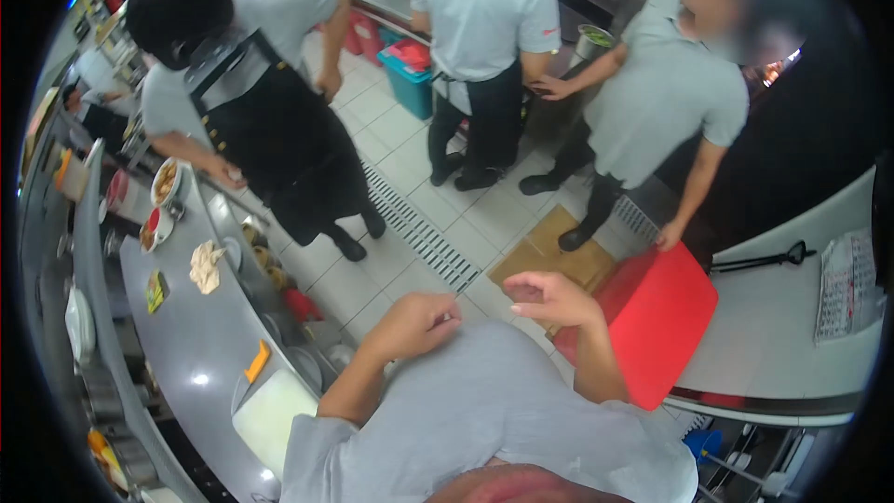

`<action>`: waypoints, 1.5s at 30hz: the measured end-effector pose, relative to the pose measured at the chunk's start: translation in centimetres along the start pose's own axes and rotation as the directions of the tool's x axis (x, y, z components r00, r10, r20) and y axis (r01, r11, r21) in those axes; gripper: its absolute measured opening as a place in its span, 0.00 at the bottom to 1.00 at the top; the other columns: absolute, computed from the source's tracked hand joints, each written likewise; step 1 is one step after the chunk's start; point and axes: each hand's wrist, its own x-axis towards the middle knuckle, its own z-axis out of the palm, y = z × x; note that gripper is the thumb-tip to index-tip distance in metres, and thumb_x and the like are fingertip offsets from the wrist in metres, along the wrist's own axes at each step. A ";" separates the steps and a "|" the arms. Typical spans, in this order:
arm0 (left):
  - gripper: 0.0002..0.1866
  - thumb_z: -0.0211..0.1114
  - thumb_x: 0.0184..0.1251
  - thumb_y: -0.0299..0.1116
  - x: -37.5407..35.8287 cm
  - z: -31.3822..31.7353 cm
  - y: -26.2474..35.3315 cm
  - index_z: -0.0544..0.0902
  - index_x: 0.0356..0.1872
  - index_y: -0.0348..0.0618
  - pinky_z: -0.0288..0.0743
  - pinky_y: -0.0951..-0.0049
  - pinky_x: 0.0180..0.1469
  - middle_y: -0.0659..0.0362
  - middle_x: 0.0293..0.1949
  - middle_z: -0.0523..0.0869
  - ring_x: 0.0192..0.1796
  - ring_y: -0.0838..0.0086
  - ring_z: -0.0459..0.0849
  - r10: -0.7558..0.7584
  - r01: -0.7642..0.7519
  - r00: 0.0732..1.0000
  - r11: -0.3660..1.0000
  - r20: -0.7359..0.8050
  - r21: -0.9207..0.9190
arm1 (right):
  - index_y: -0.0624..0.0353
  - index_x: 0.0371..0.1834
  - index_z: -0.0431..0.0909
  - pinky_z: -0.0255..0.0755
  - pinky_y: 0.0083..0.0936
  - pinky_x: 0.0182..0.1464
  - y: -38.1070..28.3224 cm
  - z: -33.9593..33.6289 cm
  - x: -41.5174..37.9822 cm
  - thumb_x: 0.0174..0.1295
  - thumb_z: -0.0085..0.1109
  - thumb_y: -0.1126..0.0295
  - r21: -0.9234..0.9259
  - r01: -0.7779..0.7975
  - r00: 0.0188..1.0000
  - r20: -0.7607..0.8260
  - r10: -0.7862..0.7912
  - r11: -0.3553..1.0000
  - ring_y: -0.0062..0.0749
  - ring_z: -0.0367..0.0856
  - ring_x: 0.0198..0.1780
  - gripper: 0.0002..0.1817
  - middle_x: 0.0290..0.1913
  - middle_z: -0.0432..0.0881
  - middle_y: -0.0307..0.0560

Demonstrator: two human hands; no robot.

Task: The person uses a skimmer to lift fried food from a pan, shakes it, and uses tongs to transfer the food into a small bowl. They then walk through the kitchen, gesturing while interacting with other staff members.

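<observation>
Red board (655,321) rests on the right worktop (773,335); right hand (549,298) hovers half-curled, empty, left hand (419,317) clenched, empty. Grip its near edge firmly.

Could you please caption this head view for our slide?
Both bare hands, left hand and right hand, raised empty over a tiled kitchen floor beside a red board.
</observation>
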 end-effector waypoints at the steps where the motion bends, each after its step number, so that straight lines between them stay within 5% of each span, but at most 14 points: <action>1: 0.03 0.71 0.64 0.28 0.0 0.2 0.2 0.85 0.35 0.42 0.75 0.69 0.31 0.56 0.26 0.84 0.26 0.68 0.82 -0.023 0.023 1.000 1.000 -0.004 -0.013 | 0.63 0.66 0.79 0.78 0.34 0.60 0.5 -0.3 0.2 0.63 0.73 0.55 -0.020 0.009 1.000 0.000 -0.009 1.000 0.38 0.85 0.58 0.32 0.62 0.84 0.52; 10: 0.04 0.71 0.63 0.28 1.3 1.5 1.3 0.85 0.36 0.41 0.75 0.71 0.32 0.56 0.25 0.84 0.26 0.70 0.82 -0.112 0.110 0.992 0.993 -0.057 -0.032 | 0.65 0.64 0.79 0.80 0.32 0.56 1.5 -3.8 1.9 0.63 0.73 0.53 -0.092 0.097 0.993 0.078 -0.090 0.991 0.37 0.85 0.56 0.33 0.59 0.86 0.52; 16: 0.06 0.70 0.66 0.29 2.1 3.1 0.5 0.84 0.40 0.40 0.77 0.68 0.34 0.55 0.29 0.85 0.30 0.65 0.84 -0.039 0.045 0.991 0.998 -0.126 0.044 | 0.68 0.64 0.79 0.80 0.33 0.56 6.7 -5.4 5.0 0.63 0.73 0.54 0.079 0.005 0.993 0.120 -0.014 0.997 0.36 0.87 0.52 0.33 0.56 0.87 0.52; 18: 0.06 0.70 0.66 0.30 2.7 3.0 1.2 0.84 0.41 0.40 0.77 0.66 0.36 0.53 0.31 0.86 0.31 0.63 0.85 -0.051 0.056 0.990 0.998 -0.129 0.030 | 0.69 0.62 0.80 0.79 0.31 0.59 9.3 -5.2 6.5 0.64 0.71 0.64 0.083 -0.178 0.984 0.027 0.176 0.981 0.34 0.85 0.57 0.26 0.55 0.87 0.54; 21: 0.08 0.70 0.65 0.30 2.6 3.7 0.6 0.85 0.42 0.41 0.78 0.64 0.36 0.52 0.32 0.87 0.32 0.62 0.87 -0.076 0.079 0.987 0.997 -0.140 0.015 | 0.70 0.55 0.84 0.81 0.32 0.53 21.0 -4.8 8.7 0.65 0.71 0.63 -0.352 -0.221 0.975 -0.117 0.191 0.910 0.34 0.86 0.51 0.22 0.49 0.88 0.55; 24: 0.09 0.70 0.65 0.30 2.0 4.3 -0.7 0.85 0.43 0.40 0.79 0.65 0.37 0.52 0.33 0.88 0.33 0.62 0.88 -0.126 0.125 0.976 0.992 -0.176 -0.015 | 0.65 0.45 0.88 0.81 0.32 0.50 32.9 -3.6 7.8 0.61 0.72 0.50 -0.490 -0.353 0.929 -0.085 0.359 0.797 0.40 0.90 0.45 0.25 0.41 0.90 0.56; 26: 0.09 0.70 0.65 0.30 1.6 4.1 -0.9 0.85 0.44 0.40 0.79 0.67 0.36 0.54 0.30 0.88 0.31 0.65 0.86 -0.200 0.198 0.961 0.980 -0.192 -0.033 | 0.63 0.37 0.89 0.81 0.40 0.43 35.1 -2.4 5.5 0.63 0.68 0.47 -0.241 -0.614 0.766 0.046 0.641 0.752 0.46 0.88 0.35 0.24 0.34 0.90 0.56; 28: 0.09 0.70 0.66 0.30 0.8 4.2 -1.7 0.85 0.44 0.39 0.78 0.68 0.36 0.55 0.29 0.88 0.30 0.67 0.86 -0.260 0.252 0.942 0.966 -0.213 -0.064 | 0.64 0.31 0.87 0.77 0.43 0.34 47.9 -1.0 2.8 0.65 0.65 0.46 -0.295 -0.464 0.862 0.067 0.503 0.835 0.43 0.84 0.26 0.26 0.26 0.86 0.54; 30: 0.09 0.71 0.67 0.30 0.1 4.1 -2.5 0.85 0.44 0.39 0.78 0.69 0.35 0.55 0.28 0.87 0.29 0.69 0.85 -0.286 0.271 0.929 0.958 -0.236 -0.097 | 0.64 0.30 0.87 0.77 0.43 0.33 51.9 0.2 1.4 0.65 0.65 0.46 -0.417 -0.399 0.877 0.085 0.472 0.817 0.42 0.83 0.25 0.26 0.25 0.85 0.54; 36: 0.09 0.71 0.68 0.29 -1.3 3.2 -3.8 0.84 0.45 0.38 0.77 0.72 0.35 0.58 0.27 0.87 0.28 0.74 0.83 -0.414 0.386 0.875 0.910 -0.251 -0.155 | 0.64 0.29 0.87 0.76 0.41 0.31 50.9 2.2 0.3 0.66 0.65 0.47 -0.601 -0.331 0.880 0.081 0.468 0.727 0.40 0.82 0.25 0.26 0.24 0.84 0.54; 42: 0.09 0.71 0.68 0.29 -1.4 2.8 -4.8 0.84 0.45 0.37 0.77 0.73 0.35 0.58 0.26 0.86 0.28 0.75 0.83 -0.392 0.368 0.885 0.919 -0.252 -0.141 | 0.65 0.28 0.87 0.75 0.40 0.29 53.9 2.8 1.2 0.67 0.64 0.48 -0.724 -0.103 0.954 0.121 0.273 0.682 0.38 0.81 0.24 0.26 0.22 0.82 0.53; 43: 0.09 0.71 0.68 0.29 -1.4 2.7 -4.8 0.84 0.45 0.37 0.77 0.73 0.35 0.58 0.26 0.86 0.28 0.75 0.83 -0.381 0.358 0.889 0.924 -0.252 -0.136 | 0.65 0.28 0.87 0.75 0.39 0.29 53.2 2.8 1.4 0.67 0.64 0.48 -0.720 -0.108 0.959 0.107 0.263 0.686 0.38 0.81 0.24 0.26 0.22 0.82 0.53; 45: 0.09 0.71 0.69 0.30 -1.2 2.8 -4.7 0.84 0.45 0.37 0.77 0.73 0.35 0.58 0.26 0.86 0.28 0.75 0.82 -0.382 0.354 0.891 0.923 -0.246 -0.149 | 0.66 0.28 0.86 0.73 0.39 0.27 46.0 2.6 2.0 0.66 0.65 0.48 -0.493 -0.442 0.864 -0.007 0.504 0.750 0.38 0.81 0.23 0.26 0.22 0.81 0.53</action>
